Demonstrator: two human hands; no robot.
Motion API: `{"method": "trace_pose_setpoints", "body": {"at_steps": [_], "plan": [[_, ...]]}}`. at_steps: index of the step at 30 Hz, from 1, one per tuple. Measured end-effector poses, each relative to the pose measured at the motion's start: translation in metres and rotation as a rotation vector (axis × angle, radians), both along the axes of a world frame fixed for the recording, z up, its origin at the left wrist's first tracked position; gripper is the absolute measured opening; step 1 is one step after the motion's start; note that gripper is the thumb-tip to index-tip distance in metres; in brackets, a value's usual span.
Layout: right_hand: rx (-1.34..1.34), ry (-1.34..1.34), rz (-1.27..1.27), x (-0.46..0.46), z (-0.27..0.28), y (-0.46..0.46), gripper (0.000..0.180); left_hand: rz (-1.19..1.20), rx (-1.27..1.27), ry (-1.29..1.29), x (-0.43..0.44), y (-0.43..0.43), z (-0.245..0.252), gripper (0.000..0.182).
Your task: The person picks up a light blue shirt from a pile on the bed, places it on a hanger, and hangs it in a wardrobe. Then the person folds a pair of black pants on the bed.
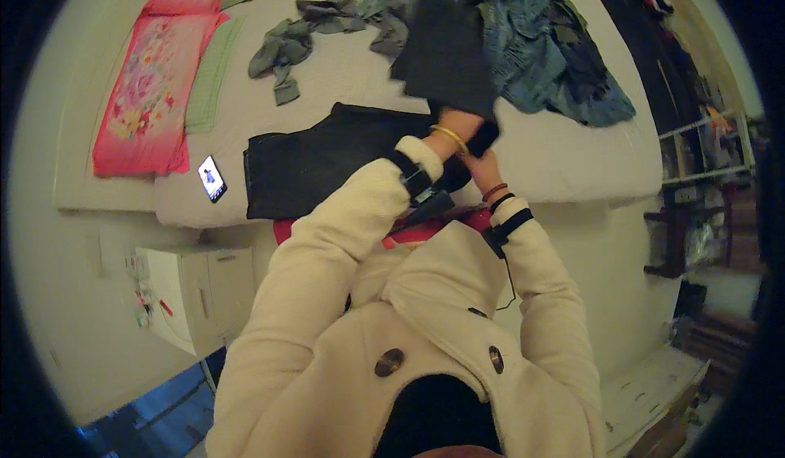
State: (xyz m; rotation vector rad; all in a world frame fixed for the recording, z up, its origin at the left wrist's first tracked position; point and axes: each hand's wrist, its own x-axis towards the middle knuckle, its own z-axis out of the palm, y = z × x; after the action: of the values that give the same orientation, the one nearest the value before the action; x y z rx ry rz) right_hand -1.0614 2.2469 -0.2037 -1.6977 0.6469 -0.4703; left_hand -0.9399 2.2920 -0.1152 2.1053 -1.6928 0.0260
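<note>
Dark trousers [337, 151] lie across the near edge of the bed, below my arms. Above them a black piece of clothing [448, 53], blurred, extends up from my hands over the bed. My left hand [461, 124], with a gold bangle at the wrist, is at its lower end; the cloth covers the fingers. My right hand [484, 166], with a reddish bracelet, touches dark cloth close beside the left hand. Crumpled grey-green cloth [282, 53] lies farther up, left of the black piece. A heap of blue-green and dark clothes [533, 59] is at the right.
A lit phone [211, 179] lies at the bed's left edge. Pink floral fabric [147, 90] and a green mat [211, 84] are beyond it. A white cabinet [214, 286] stands at lower left. A metal rack [705, 148] is at the right.
</note>
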Motion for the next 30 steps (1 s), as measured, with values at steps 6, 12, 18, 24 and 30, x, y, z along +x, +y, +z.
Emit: {"method": "trace_pose_setpoints", "body": {"at_steps": [6, 12, 18, 24, 30], "plan": [[0.61, 0.009, -0.391, -0.08, -0.069, -0.078, 0.043, -0.154, -0.014, 1.572, -0.027, -0.039, -0.032, 0.049], [1.019, 0.048, -0.633, -0.117, -0.102, -0.101, 0.047, 0.104, 0.569, 0.503, -0.016, 0.047, -0.113, 0.024], [0.623, 0.271, -0.805, -0.122, -0.09, -0.115, 0.027, -0.064, 0.437, 0.139, -0.049, 0.065, -0.123, 0.028], [0.834, -0.108, -0.989, -0.123, -0.093, -0.132, 0.029, -0.175, 0.48, 0.053, -0.044, 0.065, -0.122, 0.021], [0.645, 0.152, -0.808, -0.113, -0.096, -0.154, 0.03, -0.253, 0.561, -0.047, -0.048, 0.068, -0.114, 0.045]]}}
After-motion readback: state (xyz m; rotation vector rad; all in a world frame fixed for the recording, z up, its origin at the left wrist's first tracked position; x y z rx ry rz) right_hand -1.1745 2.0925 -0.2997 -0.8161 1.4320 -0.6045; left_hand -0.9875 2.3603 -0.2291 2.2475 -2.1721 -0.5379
